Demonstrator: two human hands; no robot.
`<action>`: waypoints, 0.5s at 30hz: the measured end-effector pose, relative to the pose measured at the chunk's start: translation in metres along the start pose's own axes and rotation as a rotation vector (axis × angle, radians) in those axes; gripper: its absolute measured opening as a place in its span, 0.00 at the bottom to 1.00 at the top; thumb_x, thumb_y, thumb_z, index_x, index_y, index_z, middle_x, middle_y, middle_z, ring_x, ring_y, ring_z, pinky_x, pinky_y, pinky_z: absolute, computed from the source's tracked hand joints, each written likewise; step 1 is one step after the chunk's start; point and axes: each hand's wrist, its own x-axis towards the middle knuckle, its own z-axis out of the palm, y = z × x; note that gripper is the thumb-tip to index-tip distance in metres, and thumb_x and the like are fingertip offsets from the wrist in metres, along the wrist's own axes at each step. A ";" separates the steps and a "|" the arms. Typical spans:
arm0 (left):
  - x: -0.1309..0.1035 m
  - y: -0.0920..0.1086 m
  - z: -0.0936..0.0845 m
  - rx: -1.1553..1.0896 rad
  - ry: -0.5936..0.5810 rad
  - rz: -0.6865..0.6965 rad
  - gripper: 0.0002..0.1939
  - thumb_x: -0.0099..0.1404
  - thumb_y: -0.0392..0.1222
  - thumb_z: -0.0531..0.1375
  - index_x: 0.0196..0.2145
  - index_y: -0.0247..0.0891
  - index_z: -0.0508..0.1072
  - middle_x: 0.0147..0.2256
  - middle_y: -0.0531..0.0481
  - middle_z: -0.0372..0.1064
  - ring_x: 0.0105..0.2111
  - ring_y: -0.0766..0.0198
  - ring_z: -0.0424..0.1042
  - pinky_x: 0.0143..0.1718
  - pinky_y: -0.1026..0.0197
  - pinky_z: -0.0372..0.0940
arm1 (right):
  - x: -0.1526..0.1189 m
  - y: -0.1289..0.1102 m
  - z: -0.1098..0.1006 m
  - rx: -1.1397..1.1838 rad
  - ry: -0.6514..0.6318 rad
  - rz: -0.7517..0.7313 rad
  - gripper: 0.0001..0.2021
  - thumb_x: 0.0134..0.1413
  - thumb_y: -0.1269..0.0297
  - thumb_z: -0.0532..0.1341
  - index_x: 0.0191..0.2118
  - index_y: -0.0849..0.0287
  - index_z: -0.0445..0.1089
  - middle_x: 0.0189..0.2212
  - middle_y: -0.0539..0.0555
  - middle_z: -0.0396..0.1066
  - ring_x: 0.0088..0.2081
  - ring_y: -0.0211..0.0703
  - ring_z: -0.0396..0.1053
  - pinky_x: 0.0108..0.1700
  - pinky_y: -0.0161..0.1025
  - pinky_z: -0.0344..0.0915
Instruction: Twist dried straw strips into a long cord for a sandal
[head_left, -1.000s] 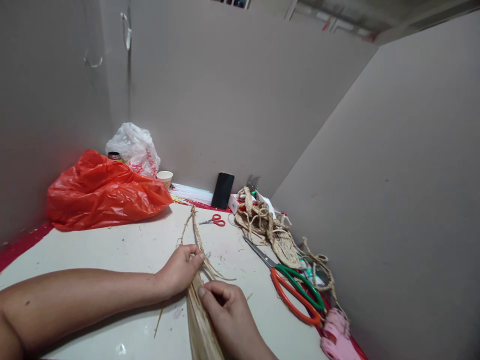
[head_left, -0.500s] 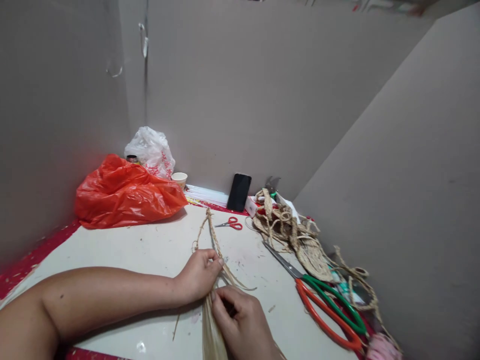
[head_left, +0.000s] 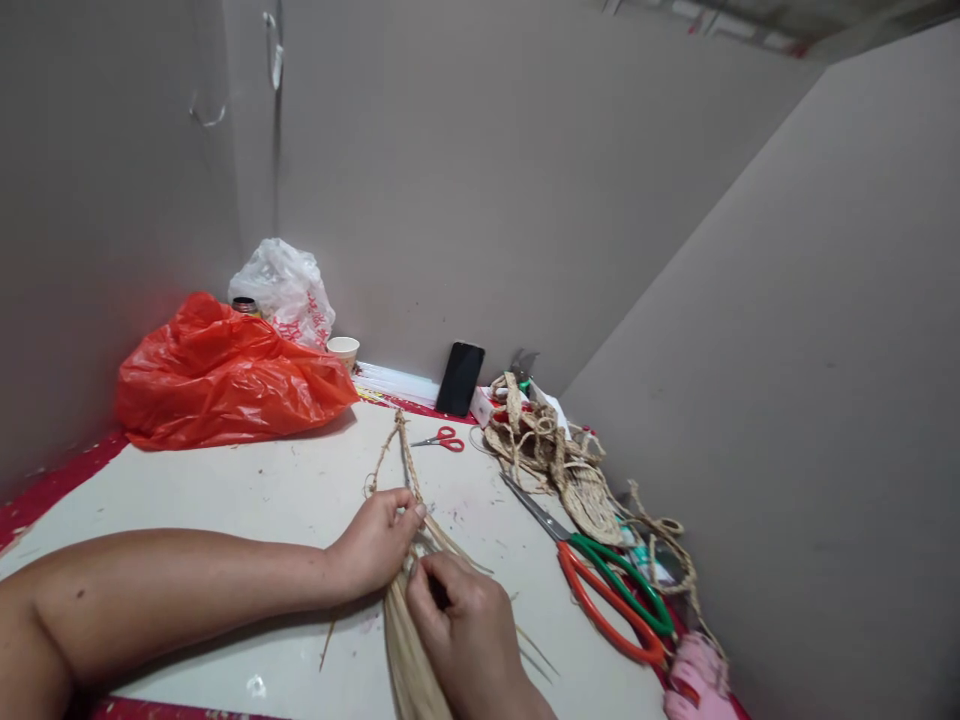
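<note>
A thin braid of straw-coloured fibre (head_left: 410,465) runs up from my hands to a knotted tip on the white board (head_left: 247,490). My left hand (head_left: 379,535) pinches this braid at its lower end, thumb against forefinger. Just below and to the right, my right hand (head_left: 465,620) is closed, finger and thumb pinching strands of the same fibre. A wide bundle of loose fibre strands (head_left: 412,665) spreads downward beneath both hands. Small red-handled scissors (head_left: 442,438) lie beside the braid's tip. Large scissors (head_left: 592,570) with green and orange handles lie to the right.
A red plastic bag (head_left: 232,385), a white bag (head_left: 289,285) and a paper cup (head_left: 343,350) stand at the back left. A phone (head_left: 460,378) leans on the wall. Coiled braided cords (head_left: 559,460) line the right side, with a pink thing (head_left: 697,680) near the front.
The whole view has shifted, so everything appears further left. Both hands keep their pinches on the braid and strands, with little movement between them.
</note>
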 end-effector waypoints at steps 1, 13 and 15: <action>0.000 0.000 0.000 -0.001 -0.001 -0.008 0.14 0.61 0.48 0.50 0.22 0.37 0.60 0.20 0.57 0.54 0.23 0.69 0.55 0.27 0.66 0.52 | 0.000 0.001 -0.002 0.003 0.015 0.012 0.12 0.54 0.70 0.54 0.21 0.60 0.66 0.17 0.52 0.66 0.20 0.36 0.64 0.26 0.31 0.55; 0.000 -0.002 0.000 -0.001 -0.033 -0.051 0.15 0.61 0.52 0.50 0.24 0.38 0.61 0.17 0.60 0.51 0.19 0.70 0.51 0.23 0.67 0.48 | 0.023 0.031 -0.105 0.524 0.681 0.600 0.13 0.50 0.54 0.61 0.33 0.61 0.71 0.28 0.53 0.72 0.26 0.39 0.70 0.28 0.34 0.68; 0.000 -0.002 -0.001 -0.001 -0.039 -0.042 0.16 0.62 0.52 0.50 0.24 0.38 0.61 0.17 0.60 0.51 0.19 0.70 0.51 0.22 0.67 0.48 | 0.025 0.043 -0.138 0.609 0.931 0.560 0.10 0.48 0.57 0.63 0.31 0.60 0.69 0.28 0.50 0.69 0.25 0.36 0.69 0.27 0.33 0.68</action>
